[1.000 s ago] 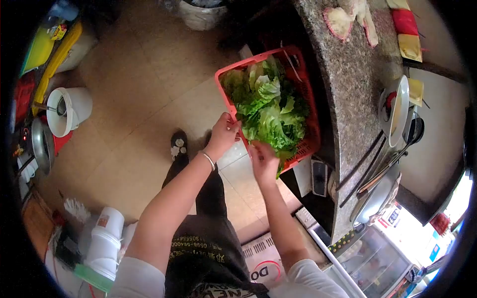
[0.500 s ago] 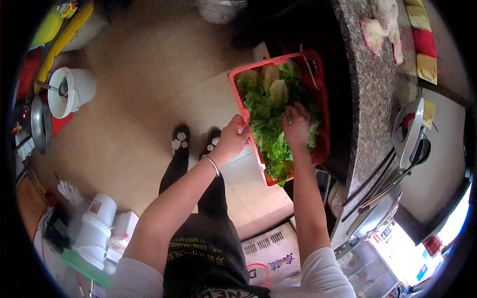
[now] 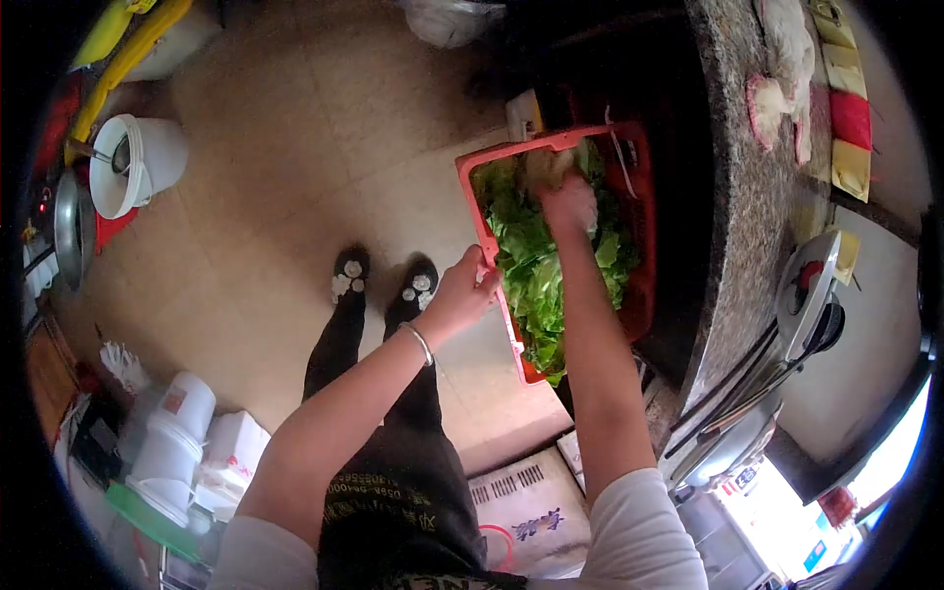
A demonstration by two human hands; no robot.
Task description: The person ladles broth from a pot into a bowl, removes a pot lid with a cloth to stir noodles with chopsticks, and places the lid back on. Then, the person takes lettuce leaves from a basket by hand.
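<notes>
A red plastic crate [image 3: 470,202] full of green leafy lettuce [image 3: 526,261] sits beside the dark side of the counter. My left hand [image 3: 457,290] is closed on the crate's near-left rim, thumb and fingers pinching the edge. Inside the crate, toward its far end, my right hand [image 3: 570,205] reaches down into the leaves. Its fingers are partly hidden and blurred, and they appear closed around a pale-based head of lettuce.
A granite counter [image 3: 733,226] runs along the right, with a white plate [image 3: 801,295] and long-handled utensils. On the left stand a white bucket [image 3: 157,162] and stacked white tubs [image 3: 167,452]. A printed carton [image 3: 531,511] lies near my legs.
My right hand has moved from the middle of the lettuce toward the crate's far end, shifting leaves there. My left hand stays on the rim. The view has shifted slightly.
</notes>
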